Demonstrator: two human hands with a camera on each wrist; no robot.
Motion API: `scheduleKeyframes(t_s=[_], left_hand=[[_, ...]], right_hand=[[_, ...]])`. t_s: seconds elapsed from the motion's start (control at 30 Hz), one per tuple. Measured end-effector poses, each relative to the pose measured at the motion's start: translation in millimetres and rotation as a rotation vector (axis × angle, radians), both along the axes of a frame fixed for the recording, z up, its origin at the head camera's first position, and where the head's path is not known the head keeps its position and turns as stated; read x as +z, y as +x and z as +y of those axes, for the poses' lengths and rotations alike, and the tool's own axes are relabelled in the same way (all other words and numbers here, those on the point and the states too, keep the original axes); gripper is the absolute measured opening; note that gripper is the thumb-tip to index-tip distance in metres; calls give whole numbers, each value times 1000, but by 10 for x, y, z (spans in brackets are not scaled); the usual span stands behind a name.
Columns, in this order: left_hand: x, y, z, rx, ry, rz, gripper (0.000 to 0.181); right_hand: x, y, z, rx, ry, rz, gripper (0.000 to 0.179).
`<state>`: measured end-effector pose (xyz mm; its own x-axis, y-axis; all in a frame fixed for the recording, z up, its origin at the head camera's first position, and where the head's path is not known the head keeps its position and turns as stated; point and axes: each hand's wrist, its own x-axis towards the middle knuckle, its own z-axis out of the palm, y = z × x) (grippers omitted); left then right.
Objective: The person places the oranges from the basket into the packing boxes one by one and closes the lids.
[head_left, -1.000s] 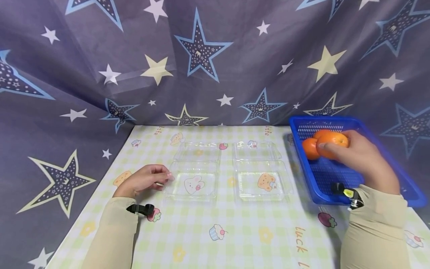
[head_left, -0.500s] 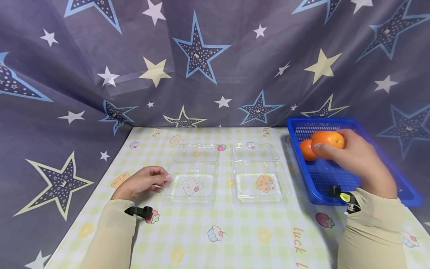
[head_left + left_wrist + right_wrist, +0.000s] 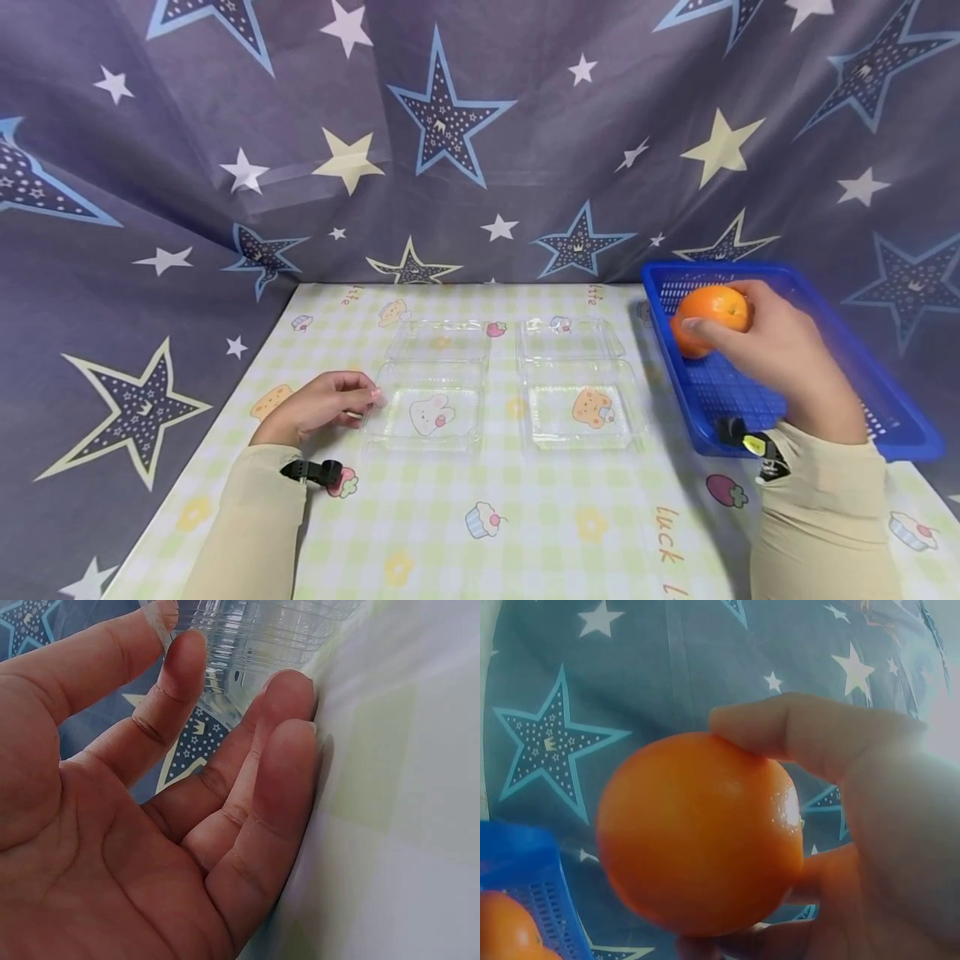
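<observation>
Your right hand (image 3: 780, 354) grips an orange (image 3: 714, 309), thumb and fingers curled round it, and holds it in the air above the near left part of the blue basket (image 3: 885, 392). In the right wrist view the orange (image 3: 700, 832) fills the palm, with a finger (image 3: 810, 731) curved over its top. A second orange (image 3: 684, 338) lies in the basket, just below and behind the held one, partly hidden by it; the right wrist view shows a part of it (image 3: 506, 930) at the basket's edge. Your left hand (image 3: 318, 404) rests on the tablecloth (image 3: 525, 517), well to the left of the basket, fingers loosely bent. Its fingertips touch the left edge of the left clear tray (image 3: 431, 412); in the left wrist view a fingertip (image 3: 184, 656) lies against the tray's ribbed wall (image 3: 262, 634), with no closed grip on it. A second clear tray (image 3: 585, 408) stands between the left tray and the basket, apart from both. Each tray's open lid lies flat on its far side. Both trays hold nothing but show the cloth's cartoon prints through their bottoms.
</observation>
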<state>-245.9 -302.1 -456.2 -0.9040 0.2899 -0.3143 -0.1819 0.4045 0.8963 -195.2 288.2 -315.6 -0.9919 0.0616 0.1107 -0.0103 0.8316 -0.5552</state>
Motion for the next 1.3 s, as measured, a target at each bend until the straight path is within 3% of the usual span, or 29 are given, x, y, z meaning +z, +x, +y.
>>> scheduleKeyframes(t_s=[0.53, 0.87, 1.0, 1.3], left_hand=[[-10, -10, -7, 17, -13, -7, 37], [16, 30, 11, -14, 7, 11, 36], [13, 44, 20, -23, 17, 12, 37], [19, 41, -4, -10, 15, 11, 36]], right_hand=[[18, 15, -322, 66, 37, 86, 82], [-36, 27, -527, 149, 24, 179, 74], [-73, 30, -614, 175, 28, 174, 78], [-131, -89, -817, 239, 48, 206, 73]])
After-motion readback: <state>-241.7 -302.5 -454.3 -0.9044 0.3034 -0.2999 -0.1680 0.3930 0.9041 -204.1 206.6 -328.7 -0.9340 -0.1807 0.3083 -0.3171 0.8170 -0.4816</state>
